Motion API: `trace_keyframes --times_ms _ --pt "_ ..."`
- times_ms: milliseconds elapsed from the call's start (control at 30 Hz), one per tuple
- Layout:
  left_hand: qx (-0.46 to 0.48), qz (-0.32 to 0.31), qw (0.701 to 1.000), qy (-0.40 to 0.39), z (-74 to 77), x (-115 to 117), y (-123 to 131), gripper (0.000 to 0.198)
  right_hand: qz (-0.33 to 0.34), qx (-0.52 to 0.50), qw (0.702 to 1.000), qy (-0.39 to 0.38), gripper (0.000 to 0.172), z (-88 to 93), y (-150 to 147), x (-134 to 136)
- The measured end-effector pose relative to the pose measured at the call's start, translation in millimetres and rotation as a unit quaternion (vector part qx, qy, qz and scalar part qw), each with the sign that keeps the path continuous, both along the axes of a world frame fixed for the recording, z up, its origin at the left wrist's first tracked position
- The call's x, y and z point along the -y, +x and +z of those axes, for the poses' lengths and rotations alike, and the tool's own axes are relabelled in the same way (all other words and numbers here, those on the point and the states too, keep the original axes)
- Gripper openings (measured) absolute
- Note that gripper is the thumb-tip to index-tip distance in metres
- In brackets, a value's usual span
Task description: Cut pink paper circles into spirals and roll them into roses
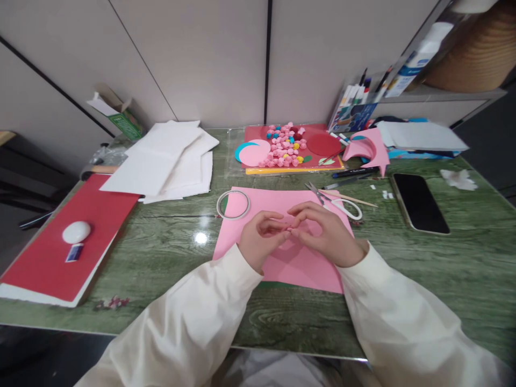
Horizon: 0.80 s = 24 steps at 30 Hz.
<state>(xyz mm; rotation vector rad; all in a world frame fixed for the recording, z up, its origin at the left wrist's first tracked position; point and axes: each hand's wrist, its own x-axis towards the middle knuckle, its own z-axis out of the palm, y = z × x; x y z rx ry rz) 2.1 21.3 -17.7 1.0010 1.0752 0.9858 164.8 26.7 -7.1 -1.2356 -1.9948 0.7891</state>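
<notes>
My left hand [264, 236] and my right hand [324, 234] meet over a pink paper sheet [282, 269], fingertips nearly touching. Between them is a small pink piece [289, 229], perhaps paper, mostly covered by the fingers. Both hands are closed in a pinch on it. A roll of tape [233, 217] lies at the sheet's upper left corner. Scissors with white handles [355, 209] rest at its upper right, beside a thin wooden stick [363, 200]. Farther back, several small crumpled pink pieces [282, 153] are heaped on a red sheet [258, 133], with some blue and yellow ones.
White papers [153, 156] are stacked at the back left. A red board [48, 263] carries a white rounded object [76, 232]. To the right lie a phone [420, 203], a black pen [350, 173] and a cut pink paper [374, 148]. A marker box [350, 113] stands behind.
</notes>
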Motion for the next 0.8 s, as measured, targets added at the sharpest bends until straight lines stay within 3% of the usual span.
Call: trace_keyframes --times_ms 200,467,667,800 --pt "0.026 -0.001 0.999 -0.019 -0.7 -2.6 -1.6 0.035 -0.002 -0.031 0.999 -0.026 0.005 -0.1 -0.8 -0.7" --pt "0.058 -0.006 0.997 -0.044 -4.4 -3.3 -5.4 0.034 0.007 -0.1 0.987 -0.125 0.01 -1.1 -2.6 -2.1" --pt "0.022 0.008 1.0 -0.004 -7.2 -2.3 -3.7 0.031 -0.032 -0.077 0.992 -0.094 0.008 -5.2 -7.8 1.2" --pt "0.014 0.006 1.0 0.005 -4.8 -1.5 -2.4 0.03 -0.023 -0.064 0.994 -0.084 0.005 -4.0 -7.6 1.8"
